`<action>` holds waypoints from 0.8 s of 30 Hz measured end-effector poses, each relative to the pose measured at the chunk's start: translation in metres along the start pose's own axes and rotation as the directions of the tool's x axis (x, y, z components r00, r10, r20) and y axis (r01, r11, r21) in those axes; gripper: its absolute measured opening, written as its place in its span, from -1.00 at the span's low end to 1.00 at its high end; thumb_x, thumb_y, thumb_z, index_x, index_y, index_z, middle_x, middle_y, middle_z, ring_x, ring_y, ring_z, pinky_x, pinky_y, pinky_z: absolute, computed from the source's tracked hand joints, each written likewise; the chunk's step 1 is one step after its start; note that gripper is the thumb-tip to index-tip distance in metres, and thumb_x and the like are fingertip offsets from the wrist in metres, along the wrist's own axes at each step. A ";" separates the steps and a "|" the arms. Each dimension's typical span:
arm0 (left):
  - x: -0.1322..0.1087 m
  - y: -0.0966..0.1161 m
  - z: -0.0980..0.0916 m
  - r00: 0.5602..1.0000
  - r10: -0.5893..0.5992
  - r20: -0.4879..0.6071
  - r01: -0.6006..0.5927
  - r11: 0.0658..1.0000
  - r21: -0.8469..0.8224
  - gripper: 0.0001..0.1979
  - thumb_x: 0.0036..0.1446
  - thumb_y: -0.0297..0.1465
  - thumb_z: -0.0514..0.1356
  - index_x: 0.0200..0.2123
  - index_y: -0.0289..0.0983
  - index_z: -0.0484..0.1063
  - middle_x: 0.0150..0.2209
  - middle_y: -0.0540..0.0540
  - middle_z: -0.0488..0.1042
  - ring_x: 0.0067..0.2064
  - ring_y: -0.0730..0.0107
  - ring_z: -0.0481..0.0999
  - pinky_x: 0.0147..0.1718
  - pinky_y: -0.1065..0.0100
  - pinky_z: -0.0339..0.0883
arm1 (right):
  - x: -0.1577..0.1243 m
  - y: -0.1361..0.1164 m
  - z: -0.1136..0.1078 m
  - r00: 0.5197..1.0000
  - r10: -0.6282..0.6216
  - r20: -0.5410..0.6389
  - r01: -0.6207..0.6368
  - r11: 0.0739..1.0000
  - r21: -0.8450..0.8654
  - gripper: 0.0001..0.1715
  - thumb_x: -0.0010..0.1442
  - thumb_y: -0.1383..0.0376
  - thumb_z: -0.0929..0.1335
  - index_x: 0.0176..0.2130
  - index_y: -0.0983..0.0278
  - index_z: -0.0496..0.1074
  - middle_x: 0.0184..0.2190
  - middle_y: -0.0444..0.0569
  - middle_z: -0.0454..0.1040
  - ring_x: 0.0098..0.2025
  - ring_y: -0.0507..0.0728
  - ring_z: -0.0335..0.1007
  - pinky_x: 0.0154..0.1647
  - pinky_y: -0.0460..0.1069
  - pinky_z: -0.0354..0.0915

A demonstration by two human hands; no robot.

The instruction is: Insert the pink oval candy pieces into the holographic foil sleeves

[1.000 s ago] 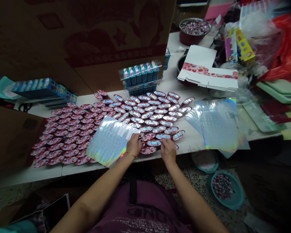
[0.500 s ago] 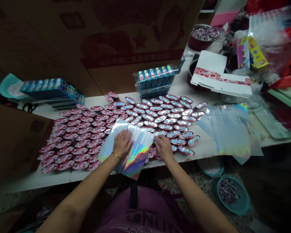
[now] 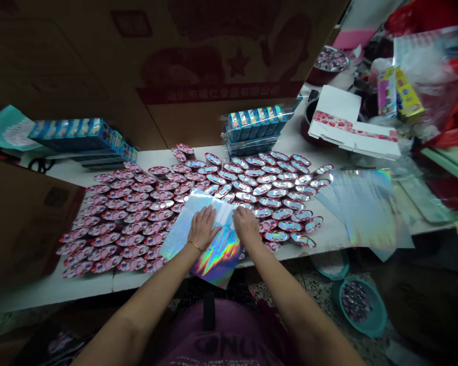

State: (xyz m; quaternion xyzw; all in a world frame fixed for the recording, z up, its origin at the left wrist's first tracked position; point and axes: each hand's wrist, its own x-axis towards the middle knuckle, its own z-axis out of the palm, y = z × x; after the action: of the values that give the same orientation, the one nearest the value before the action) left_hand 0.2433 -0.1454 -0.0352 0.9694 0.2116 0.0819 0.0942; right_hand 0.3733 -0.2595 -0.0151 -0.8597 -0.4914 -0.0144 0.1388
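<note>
A shiny holographic sticker sheet (image 3: pixel 183 223) lies tilted over the front of the packed oval-topped containers, its lower corner jutting past the table edge. My left hand (image 3: pixel 203 226) rests flat on this sheet with its fingers spread. Bent and pressed together, the fingers of my right hand (image 3: pixel 246 223) meet the sheet's upper right part; whatever is between the fingertips is hidden. Pink tops show on the containers at the left (image 3: pixel 132 239), while those at the right (image 3: pixel 267 178) carry shiny silvery labels on top.
More holographic sheets (image 3: pixel 368 208) lie at the table's right, near a white strawberry-print carton (image 3: pixel 339 119). Blue boxed packs (image 3: pixel 255 129) stand behind the containers against a large cardboard box (image 3: pixel 198 122). A teal basin (image 3: pixel 366 305) sits on the floor.
My right hand has moved left from the sheet's right edge onto its upper right part, and its fingers have curled. My left hand remains flat on the sheet. The view has shifted slightly.
</note>
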 end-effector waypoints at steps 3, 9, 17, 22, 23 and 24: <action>-0.002 -0.010 -0.002 1.000 0.012 0.013 -0.012 1.000 -0.006 -0.42 0.11 -0.15 -0.02 0.15 -0.28 0.07 0.21 -0.18 0.05 0.23 0.18 -0.03 0.15 0.14 -0.17 | -0.007 -0.007 -0.022 0.989 0.138 -0.046 -0.122 0.958 0.259 -0.83 0.14 0.35 0.22 -0.37 0.29 0.39 -0.28 0.03 0.36 -0.22 0.13 0.19 -0.20 0.00 0.12; -0.005 -0.016 -0.022 0.999 -0.040 0.018 0.042 0.989 -0.140 -0.49 0.07 -0.20 0.05 0.10 -0.23 0.18 0.17 -0.17 0.14 0.20 0.12 0.03 0.13 0.06 -0.14 | -0.054 0.017 -0.078 0.953 0.297 0.066 -0.218 0.517 0.828 -0.82 0.07 0.23 0.28 -0.50 0.26 0.37 -0.46 -0.11 0.34 -0.35 0.04 0.25 -0.29 -0.06 0.17; 0.026 0.107 -0.019 0.850 -0.210 0.483 0.514 0.135 -0.847 -0.53 0.00 -0.09 0.08 -0.22 -0.37 0.45 -0.33 -0.16 0.51 -0.35 0.39 0.44 -0.34 0.37 0.29 | -0.079 0.071 -0.071 0.798 0.491 0.348 -0.442 0.086 0.893 -0.73 -0.10 0.13 0.38 -0.49 0.31 0.40 -0.57 -0.16 0.32 -0.51 -0.02 0.17 -0.45 -0.10 0.11; 0.033 0.129 0.005 0.789 -0.273 0.550 0.559 -0.052 -0.828 -0.58 -0.23 -0.27 0.28 -0.26 -0.38 0.44 -0.50 -0.03 0.44 -0.50 0.51 0.38 -0.47 0.45 0.25 | -0.081 0.093 -0.056 0.735 0.550 0.397 -0.513 0.066 0.856 -0.70 -0.14 0.11 0.39 -0.50 0.31 0.41 -0.62 -0.16 0.33 -0.56 -0.01 0.17 -0.52 -0.11 0.08; 0.035 0.131 0.010 0.785 -0.299 0.542 0.558 -0.037 -0.829 -0.60 -0.22 -0.30 0.27 -0.26 -0.38 0.43 -0.54 0.01 0.41 -0.54 0.53 0.35 -0.50 0.46 0.23 | -0.080 0.098 -0.051 0.741 0.554 0.380 -0.513 0.101 0.853 -0.70 -0.14 0.11 0.38 -0.50 0.31 0.41 -0.62 -0.16 0.34 -0.56 -0.01 0.18 -0.51 -0.10 0.09; 0.037 0.132 0.015 0.788 -0.328 0.521 0.550 -0.003 -0.835 -0.62 -0.22 -0.33 0.26 -0.26 -0.37 0.42 -0.58 0.04 0.37 -0.56 0.55 0.32 -0.52 0.47 0.21 | -0.079 0.103 -0.046 0.751 0.562 0.348 -0.509 0.157 0.846 -0.71 -0.13 0.11 0.38 -0.50 0.31 0.41 -0.61 -0.15 0.34 -0.55 0.00 0.19 -0.50 -0.09 0.11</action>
State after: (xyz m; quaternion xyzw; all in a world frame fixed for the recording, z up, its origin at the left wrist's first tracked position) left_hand 0.3315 -0.2503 -0.0171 0.5603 0.3919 0.0773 0.7256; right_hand 0.4249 -0.3867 -0.0069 -0.7505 -0.0752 0.2853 0.5914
